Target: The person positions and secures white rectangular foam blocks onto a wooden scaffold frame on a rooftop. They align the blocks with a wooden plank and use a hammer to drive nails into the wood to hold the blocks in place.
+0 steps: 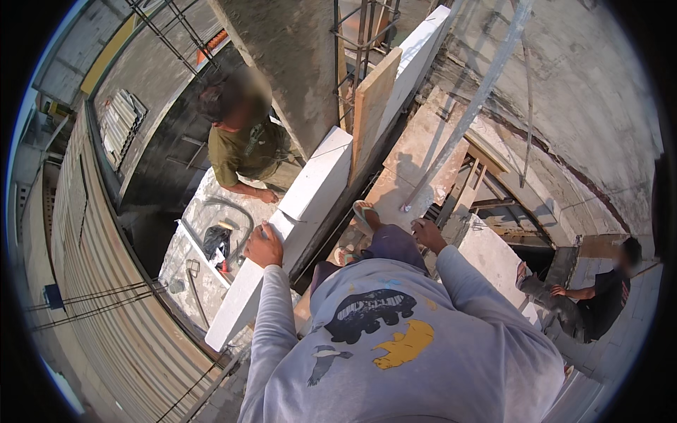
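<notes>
My left hand (264,246) lies on top of a low wall of white blocks, its fingers a little bent and apart, gripping nothing that I can see. Just beyond it, a white block (319,173) sits higher than the near white blocks (238,299). My right hand (427,235) is beside my right knee, fingers loosely bent, with nothing visible in it. Across the wall, a co-worker in an olive shirt (236,156) has a hand (268,196) close to the raised block.
A wooden board (375,99) and steel rebar stand past the raised block. A long metal straightedge (472,106) slants on my right, above an opening with timber (486,190). Another person (599,299) sits at right. Left of the wall are a black bag (216,242) and a hose (243,211).
</notes>
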`<state>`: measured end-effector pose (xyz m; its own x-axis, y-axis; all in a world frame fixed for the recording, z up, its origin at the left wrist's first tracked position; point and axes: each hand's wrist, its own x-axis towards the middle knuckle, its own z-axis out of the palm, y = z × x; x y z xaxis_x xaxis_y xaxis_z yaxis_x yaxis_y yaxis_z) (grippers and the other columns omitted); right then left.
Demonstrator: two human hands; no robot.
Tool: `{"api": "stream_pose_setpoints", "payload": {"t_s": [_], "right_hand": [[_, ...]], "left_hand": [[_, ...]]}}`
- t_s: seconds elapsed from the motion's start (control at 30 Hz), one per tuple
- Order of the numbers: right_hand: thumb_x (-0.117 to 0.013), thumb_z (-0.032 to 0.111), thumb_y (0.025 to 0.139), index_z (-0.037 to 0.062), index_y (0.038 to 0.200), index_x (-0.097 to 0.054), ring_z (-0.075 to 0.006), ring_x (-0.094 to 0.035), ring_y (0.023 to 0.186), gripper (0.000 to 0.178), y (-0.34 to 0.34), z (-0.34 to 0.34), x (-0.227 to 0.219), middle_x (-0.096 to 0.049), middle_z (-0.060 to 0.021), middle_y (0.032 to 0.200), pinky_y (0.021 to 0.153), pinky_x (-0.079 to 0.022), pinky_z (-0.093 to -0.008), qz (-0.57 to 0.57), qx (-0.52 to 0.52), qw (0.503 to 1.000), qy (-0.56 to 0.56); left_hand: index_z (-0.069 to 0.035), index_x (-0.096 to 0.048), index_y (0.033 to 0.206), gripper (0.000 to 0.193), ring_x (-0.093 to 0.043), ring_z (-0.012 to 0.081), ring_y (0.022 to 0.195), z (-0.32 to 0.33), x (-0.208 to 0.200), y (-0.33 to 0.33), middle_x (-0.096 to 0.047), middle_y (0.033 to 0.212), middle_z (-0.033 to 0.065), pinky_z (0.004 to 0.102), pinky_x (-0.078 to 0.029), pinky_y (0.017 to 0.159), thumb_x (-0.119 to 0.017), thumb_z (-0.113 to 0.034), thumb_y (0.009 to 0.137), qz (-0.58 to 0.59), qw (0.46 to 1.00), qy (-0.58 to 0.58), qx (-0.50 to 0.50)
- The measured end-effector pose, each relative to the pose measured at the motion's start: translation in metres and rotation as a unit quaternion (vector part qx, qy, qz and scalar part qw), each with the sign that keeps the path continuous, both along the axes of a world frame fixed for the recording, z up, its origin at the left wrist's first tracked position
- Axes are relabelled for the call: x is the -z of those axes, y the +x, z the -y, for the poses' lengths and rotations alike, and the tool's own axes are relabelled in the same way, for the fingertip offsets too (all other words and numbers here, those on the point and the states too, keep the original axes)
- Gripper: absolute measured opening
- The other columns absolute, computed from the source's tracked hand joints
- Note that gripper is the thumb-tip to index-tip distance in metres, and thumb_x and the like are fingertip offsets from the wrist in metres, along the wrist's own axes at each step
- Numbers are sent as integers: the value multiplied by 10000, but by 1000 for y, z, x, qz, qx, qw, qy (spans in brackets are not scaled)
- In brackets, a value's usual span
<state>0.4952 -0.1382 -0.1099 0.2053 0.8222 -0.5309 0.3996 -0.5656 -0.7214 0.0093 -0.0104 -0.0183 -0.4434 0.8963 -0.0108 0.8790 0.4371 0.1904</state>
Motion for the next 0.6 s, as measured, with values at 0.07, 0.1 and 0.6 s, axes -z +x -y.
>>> {"api": "stream_pose_setpoints", "payload": {"t_s": [0.07, 0.1, 0.6], "right_hand": [[-559, 268, 1052, -21, 1147, -705, -178, -701, 752, 337, 0, 3, 1, -728, -99, 907, 672, -548, -315, -8, 10, 1000, 7], [-560, 270, 1051, -23, 1150, -705, -181, -703, 750, 341, 3, 5, 3, -732, -101, 902, 673, -549, -318, -5, 8, 1000, 6], [-557, 273, 1040, -38, 1177, -697, -203, -719, 740, 368, 3, 8, 1, -756, -141, 952, 694, -562, -347, -6, 10, 1000, -1]], "left_hand": [[-115, -753, 1148, 501, -658, 328, 1119, 1, 5, -3, -751, 1162, 106, 501, -413, 1026, -452, -506, 1067, -3, 1000, 6, 3], [-115, -752, 1148, 500, -657, 327, 1121, 1, 6, -2, -750, 1167, 106, 501, -411, 1026, -452, -507, 1067, -4, 1000, 9, 5], [-114, -770, 1110, 479, -655, 343, 1119, 0, 3, 2, -754, 1160, 105, 506, -400, 1033, -467, -482, 1063, 0, 999, 33, 3]]}}
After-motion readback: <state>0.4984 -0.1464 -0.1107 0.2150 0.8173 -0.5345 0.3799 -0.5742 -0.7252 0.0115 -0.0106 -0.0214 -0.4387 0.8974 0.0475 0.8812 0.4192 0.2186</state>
